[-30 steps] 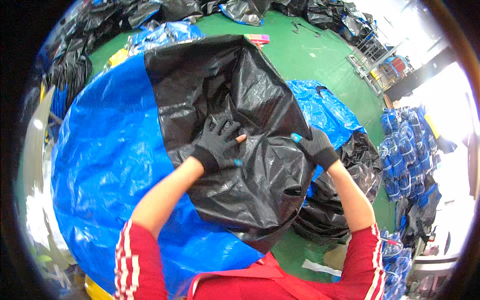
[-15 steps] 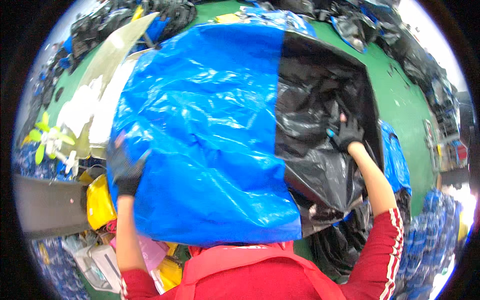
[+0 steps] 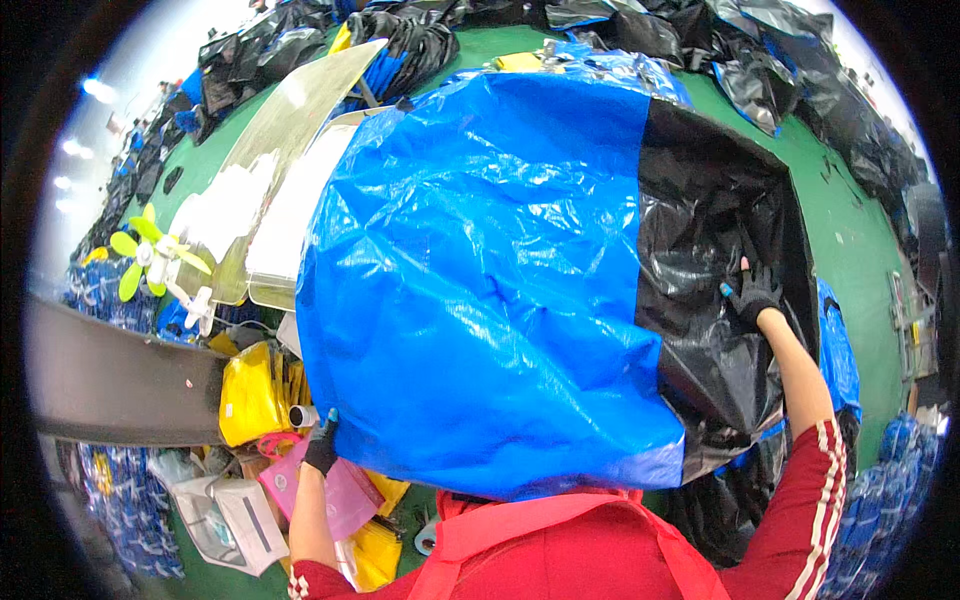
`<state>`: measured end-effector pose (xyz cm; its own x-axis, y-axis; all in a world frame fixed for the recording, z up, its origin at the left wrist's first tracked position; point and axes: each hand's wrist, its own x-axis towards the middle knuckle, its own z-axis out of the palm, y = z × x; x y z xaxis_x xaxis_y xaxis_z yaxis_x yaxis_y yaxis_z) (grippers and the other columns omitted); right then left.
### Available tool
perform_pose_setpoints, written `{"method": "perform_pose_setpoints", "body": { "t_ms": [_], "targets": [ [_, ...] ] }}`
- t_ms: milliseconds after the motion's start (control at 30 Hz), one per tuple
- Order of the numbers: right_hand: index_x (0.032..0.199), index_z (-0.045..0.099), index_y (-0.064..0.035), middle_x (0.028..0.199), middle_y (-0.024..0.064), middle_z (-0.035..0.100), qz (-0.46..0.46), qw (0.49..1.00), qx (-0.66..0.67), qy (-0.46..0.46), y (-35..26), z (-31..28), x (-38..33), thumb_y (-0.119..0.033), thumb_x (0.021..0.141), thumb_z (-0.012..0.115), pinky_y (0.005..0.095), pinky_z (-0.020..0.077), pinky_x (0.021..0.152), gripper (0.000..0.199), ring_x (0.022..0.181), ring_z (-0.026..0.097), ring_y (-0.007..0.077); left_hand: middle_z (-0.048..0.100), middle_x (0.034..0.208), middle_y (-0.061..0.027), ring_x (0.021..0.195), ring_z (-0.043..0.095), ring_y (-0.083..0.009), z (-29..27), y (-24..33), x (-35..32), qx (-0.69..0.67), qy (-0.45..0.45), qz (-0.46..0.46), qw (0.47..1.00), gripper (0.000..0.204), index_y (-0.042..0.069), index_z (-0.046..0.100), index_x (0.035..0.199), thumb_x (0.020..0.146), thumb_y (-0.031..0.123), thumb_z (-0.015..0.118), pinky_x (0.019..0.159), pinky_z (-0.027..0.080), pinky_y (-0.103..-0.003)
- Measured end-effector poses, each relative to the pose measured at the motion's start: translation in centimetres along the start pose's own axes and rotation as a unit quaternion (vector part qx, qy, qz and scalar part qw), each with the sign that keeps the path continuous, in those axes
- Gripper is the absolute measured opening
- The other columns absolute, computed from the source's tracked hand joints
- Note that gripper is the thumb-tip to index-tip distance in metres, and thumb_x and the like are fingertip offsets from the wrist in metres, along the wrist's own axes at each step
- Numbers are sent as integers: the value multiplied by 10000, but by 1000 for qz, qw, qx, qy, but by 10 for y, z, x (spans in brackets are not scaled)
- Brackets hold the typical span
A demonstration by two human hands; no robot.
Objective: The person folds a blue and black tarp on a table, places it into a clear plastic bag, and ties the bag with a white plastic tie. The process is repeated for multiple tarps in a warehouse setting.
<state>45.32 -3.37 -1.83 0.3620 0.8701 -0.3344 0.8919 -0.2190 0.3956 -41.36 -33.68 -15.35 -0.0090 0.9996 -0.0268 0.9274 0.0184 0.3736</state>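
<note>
A large, creased sheet of glossy plastic (image 3: pixel 480 290), blue over most of its width with a black strip on the right, is spread in front of me. My right hand (image 3: pixel 755 298), in a dark glove with some bare fingertips, lies on the black part with its fingers spread. At the lower left edge of the blue part, my left hand (image 3: pixel 322 445), also gloved, appears closed on the sheet's rim. Some of its fingers are hidden, and one tip shows at the edge. Whatever supports the sheet is covered by it.
Left of the sheet are a white board (image 3: pixel 300 215), a green-bladed fan (image 3: pixel 155 258), a dark grey surface (image 3: pixel 130 375) and folded yellow bags (image 3: pixel 258 395). A pink bag (image 3: pixel 325 490) and a white box (image 3: pixel 230 525) lie below. Black plastic piles (image 3: pixel 850 110) line the green floor (image 3: pixel 830 215).
My left hand has moved from atop the blue part down to its lower left edge. My right hand stays on the black part. The whole view has shifted, placing the sheet farther right.
</note>
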Motion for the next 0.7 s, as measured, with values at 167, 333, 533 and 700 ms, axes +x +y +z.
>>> {"method": "perform_pose_setpoints", "body": {
  "t_ms": [167,333,533,700],
  "targets": [
    [1521,113,-97,1538,253,169,-15,999,-49,-7,41,9,-9,-791,752,458,428,199,1152,1092,1413,201,410,609,1162,-205,1068,591,-338,-98,-88,1,66,59,-350,932,791,27,519,1288,743,585,651,931,454,-431],
    [1488,226,-59,1470,286,300,-43,997,35,-54,61,12,14,-718,744,543,434,302,1112,1043,1355,325,413,477,1351,-263,1223,492,-393,-122,46,110,311,78,-242,916,727,63,482,1344,749,415,709,1023,387,-467],
    [1445,351,-140,1429,185,427,-49,994,23,-91,6,-43,37,-642,770,551,536,377,1014,864,1257,467,410,493,1345,-203,1274,412,-401,-22,459,215,-121,-27,471,874,571,100,604,1218,783,464,665,1091,278,-517],
    [1513,187,-256,1540,198,214,-191,968,-36,156,-18,-44,30,-826,749,379,742,68,1026,972,1427,183,376,368,1456,-204,1358,292,-458,85,579,140,-101,-329,698,628,557,241,585,1281,788,499,588,1141,136,-565]
  ]
}}
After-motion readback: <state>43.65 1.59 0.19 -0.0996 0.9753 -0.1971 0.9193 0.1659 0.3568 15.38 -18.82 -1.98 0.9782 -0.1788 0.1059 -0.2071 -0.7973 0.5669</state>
